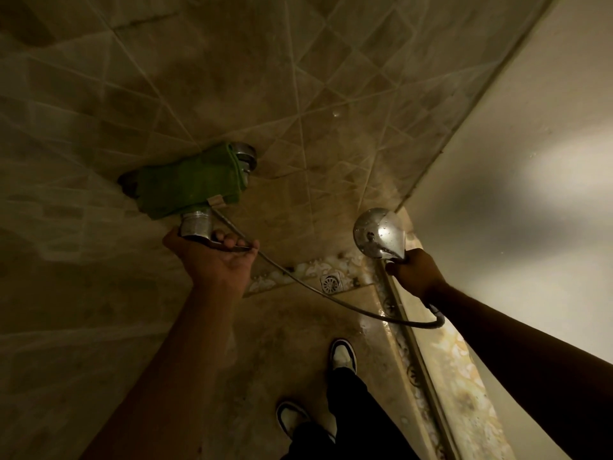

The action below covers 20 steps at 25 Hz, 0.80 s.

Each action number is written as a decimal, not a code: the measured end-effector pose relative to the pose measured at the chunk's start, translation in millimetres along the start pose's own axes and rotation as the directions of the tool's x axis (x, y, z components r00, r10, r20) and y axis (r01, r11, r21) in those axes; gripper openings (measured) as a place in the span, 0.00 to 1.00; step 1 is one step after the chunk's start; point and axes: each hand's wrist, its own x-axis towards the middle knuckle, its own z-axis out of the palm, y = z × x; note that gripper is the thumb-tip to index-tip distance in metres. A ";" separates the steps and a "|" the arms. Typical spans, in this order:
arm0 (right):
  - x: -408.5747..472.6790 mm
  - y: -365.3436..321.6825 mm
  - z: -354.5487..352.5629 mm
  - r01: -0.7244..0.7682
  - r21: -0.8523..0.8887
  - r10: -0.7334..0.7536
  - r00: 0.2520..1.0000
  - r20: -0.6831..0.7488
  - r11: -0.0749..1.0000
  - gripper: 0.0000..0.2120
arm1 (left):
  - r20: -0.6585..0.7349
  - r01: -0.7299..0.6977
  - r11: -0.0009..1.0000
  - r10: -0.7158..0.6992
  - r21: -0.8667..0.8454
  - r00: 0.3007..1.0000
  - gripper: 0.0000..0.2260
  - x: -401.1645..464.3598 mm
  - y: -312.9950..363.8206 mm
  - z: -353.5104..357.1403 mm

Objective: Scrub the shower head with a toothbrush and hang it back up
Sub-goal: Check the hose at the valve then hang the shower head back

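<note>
Judging by this, the shower head (379,232) was gripped by the right hand (414,272), the tap lever (229,245) by the left hand (215,257); no toothbrush was seen, and hanging remained.

shower head: (379,232) round chrome head, shiny, beaded with water drops.
pose: held up in the air with its rounded back toward the camera; the spray face is turned away and cannot be seen.
handle: short, hidden inside the right hand (414,273), whose fingers curl round it just below the head.
hose: (298,280) thin metal hose, hanging in a slack curve from the handle's end across to the wall tap.
toothbrush: none in view.
</note>
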 end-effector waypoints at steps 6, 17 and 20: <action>-0.8 -9.9 -2.6 0.079 -0.126 -0.075 0.997 0.032 0.989 0.10 | 0.001 -0.087 0.995 0.087 -0.053 0.996 0.28 3.8 -9.6 5.0; -21.7 -19.2 1.1 0.117 -0.139 -0.112 0.993 0.044 0.983 0.10 | -0.038 -0.288 0.957 0.288 0.016 0.957 0.23 20.8 -14.3 4.2; -30.8 -26.5 -3.8 0.139 -0.078 -0.137 0.990 0.031 0.987 0.10 | -0.001 -0.298 0.951 0.299 0.083 0.954 0.21 19.7 -11.2 1.0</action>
